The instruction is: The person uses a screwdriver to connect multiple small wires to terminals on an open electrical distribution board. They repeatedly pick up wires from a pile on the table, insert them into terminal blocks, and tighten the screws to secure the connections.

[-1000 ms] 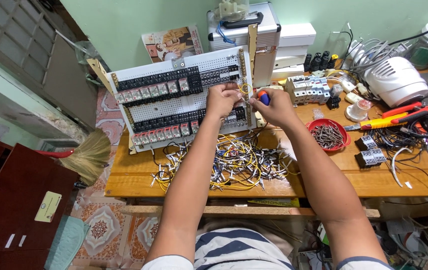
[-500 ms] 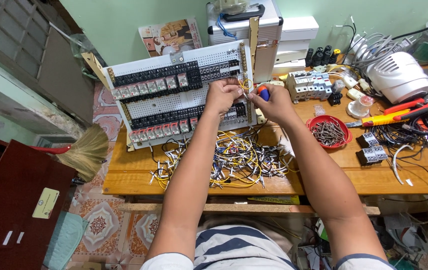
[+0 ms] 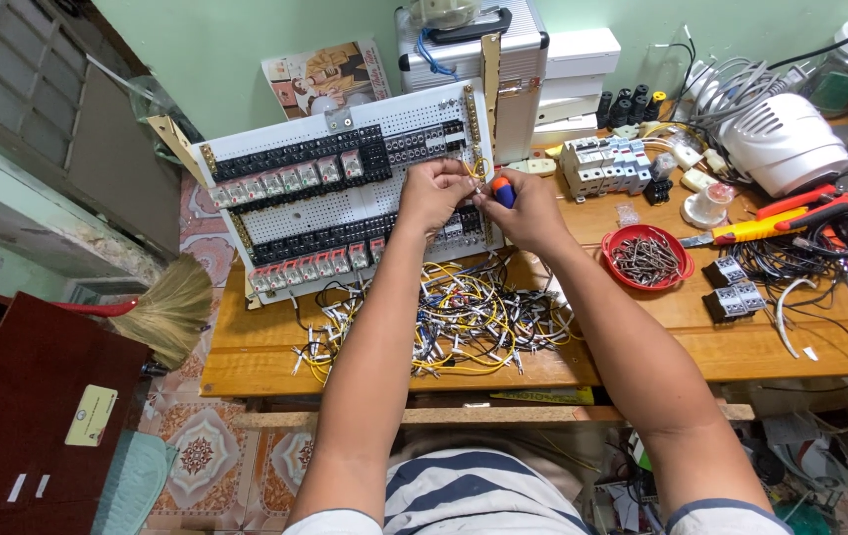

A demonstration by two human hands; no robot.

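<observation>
A white perforated panel (image 3: pixel 335 203) with rows of black relays leans upright on the wooden bench (image 3: pixel 741 347). My left hand (image 3: pixel 434 193) pinches a thin yellow wire (image 3: pixel 478 168) at the panel's right side. Right beside it, my right hand (image 3: pixel 525 210) grips a small screwdriver with an orange and blue handle (image 3: pixel 502 186), its tip toward the panel. Both hands touch near the relay block at the panel's right edge. A heap of yellow, black and white wires (image 3: pixel 444 322) lies on the bench under my forearms.
A red bowl of screws (image 3: pixel 647 258) sits right of my right hand. Further right lie red-handled pliers (image 3: pixel 810 203), black cables and loose relays (image 3: pixel 731 287). A white appliance (image 3: pixel 786 144), breakers (image 3: pixel 607 163) and a silver case (image 3: pixel 474 45) stand behind. A broom (image 3: pixel 161 312) rests at the left.
Both hands have stayed together at the panel's right edge, with only slight shifts. The view has tilted a little, so the panel sits somewhat lower in the picture.
</observation>
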